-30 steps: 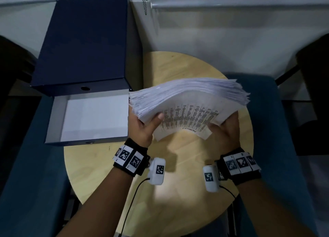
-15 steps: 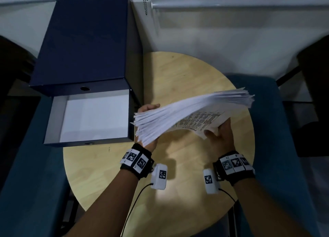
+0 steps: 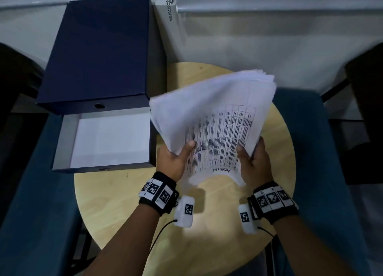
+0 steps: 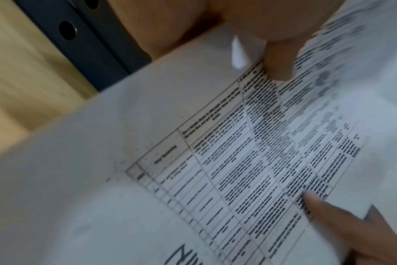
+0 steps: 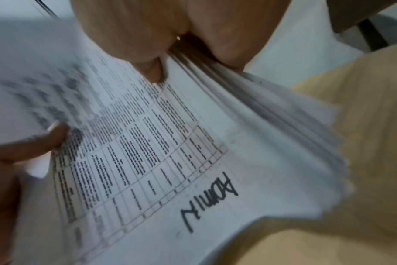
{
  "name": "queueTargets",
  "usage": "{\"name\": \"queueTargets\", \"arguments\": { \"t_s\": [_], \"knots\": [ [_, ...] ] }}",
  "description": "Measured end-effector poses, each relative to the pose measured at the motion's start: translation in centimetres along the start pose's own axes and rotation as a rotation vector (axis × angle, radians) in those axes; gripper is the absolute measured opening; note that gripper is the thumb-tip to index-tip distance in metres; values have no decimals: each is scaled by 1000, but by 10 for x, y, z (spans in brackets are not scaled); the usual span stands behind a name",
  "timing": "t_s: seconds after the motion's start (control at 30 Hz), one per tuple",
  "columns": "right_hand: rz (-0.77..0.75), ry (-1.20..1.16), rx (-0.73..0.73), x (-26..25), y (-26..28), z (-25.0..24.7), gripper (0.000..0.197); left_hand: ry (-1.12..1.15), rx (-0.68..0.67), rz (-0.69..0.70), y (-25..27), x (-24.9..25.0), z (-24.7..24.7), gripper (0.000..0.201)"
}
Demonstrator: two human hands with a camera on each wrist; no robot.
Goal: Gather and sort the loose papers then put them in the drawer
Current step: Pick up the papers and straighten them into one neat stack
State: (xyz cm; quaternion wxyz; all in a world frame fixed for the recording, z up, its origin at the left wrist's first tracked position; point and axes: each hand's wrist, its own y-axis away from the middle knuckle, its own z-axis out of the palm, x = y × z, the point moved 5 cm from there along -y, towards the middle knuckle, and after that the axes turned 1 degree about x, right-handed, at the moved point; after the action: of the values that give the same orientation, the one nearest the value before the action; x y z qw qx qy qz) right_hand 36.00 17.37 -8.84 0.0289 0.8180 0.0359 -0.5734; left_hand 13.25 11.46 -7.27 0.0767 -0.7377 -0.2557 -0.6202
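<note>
The drawer (image 3: 103, 139) beside you stands pulled out from the dark blue box (image 3: 97, 51), and its pale inside shows a flat white bottom; whether that is a sheet or the drawer floor you cannot tell from here. The box has a small round hole (image 3: 99, 106) in its front edge above the drawer. Box and drawer sit at the left of the round wooden table (image 3: 124, 203), with the drawer's near right corner just beside your left hand.

You hold the stack of papers (image 3: 215, 118) in the air over the table, to the right of the drawer and apart from it. Your left hand (image 3: 173, 160) has its grip closed on the near left part of the stack, thumb on the top sheet. Your right hand (image 3: 252, 161) grips the near right part the same way, thumb on top and fingers under the sheets.

The stack is thick and white, tilted up away from you, and its sheets are not squared: the edges fan out at the far right corner and along the right side. The top sheet carries a printed table of small dark text in ruled rows and columns, with a handwritten word in dark ink near the edge closest to you. The near edge droops between your hands. The left side of the stack is blurred.
</note>
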Motion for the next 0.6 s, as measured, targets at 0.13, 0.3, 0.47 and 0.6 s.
{"name": "queueTargets", "arguments": {
  "t_s": [0.13,0.3,0.47,0.6],
  "knots": [
    [-18,35,8,-2,4,0,40,-17,34,5,1,2,3,23],
    [-36,-91,95,-4,3,-4,51,86,74,83,4,2,5,53],
    [75,-15,50,24,6,-5,60,152,-9,-75,8,-35,4,76],
    [93,-35,44,30,7,-9,61,192,13,-55,7,-40,-2,75]
  ]
}}
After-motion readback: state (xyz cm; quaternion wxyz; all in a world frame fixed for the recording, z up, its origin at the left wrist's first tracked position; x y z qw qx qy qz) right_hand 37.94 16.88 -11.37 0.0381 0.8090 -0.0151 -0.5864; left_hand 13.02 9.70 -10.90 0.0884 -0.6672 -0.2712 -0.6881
